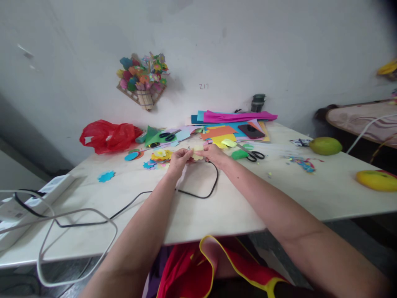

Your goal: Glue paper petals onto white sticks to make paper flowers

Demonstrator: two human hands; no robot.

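We are wearing a red garment (186, 273) with yellow edging (271, 286); purple cloth (155, 269) is showing along its left side; our left hand (180, 160) and right hand (215, 155) are going bare; a dark spot (238, 177) is marking our right forearm (273, 203).

Left grip (180, 160) and right grip (215, 154) hold a pale-yellow paper flower (197, 156)

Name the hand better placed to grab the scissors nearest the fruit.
Likely the right hand: those scissors lie on its side, and the left hand is farther off. Both hold pale yellow paper.
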